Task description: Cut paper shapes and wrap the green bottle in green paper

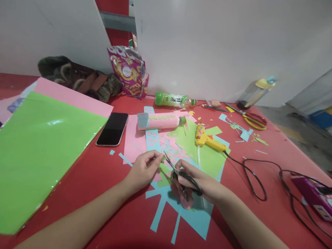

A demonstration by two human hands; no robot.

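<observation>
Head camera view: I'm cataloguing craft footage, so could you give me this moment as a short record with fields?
Surface: red tabletop
Left hand: pinches a small green paper scrap
Right hand: holds black-handled scissors, blade tips near the scrap
Just beyond hands: pink paper cuttings; pink-wrapped bottle on its side
Right: yellow hot glue gun
Left: smartphone, screen dark; large green sheet
Back: snack bag standing; tea bottle lying down

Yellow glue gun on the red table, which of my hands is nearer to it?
Right. The right hand, holding scissors, is on the near side of the glue gun; the left hand is also on the near side but farther off to the left.
</observation>
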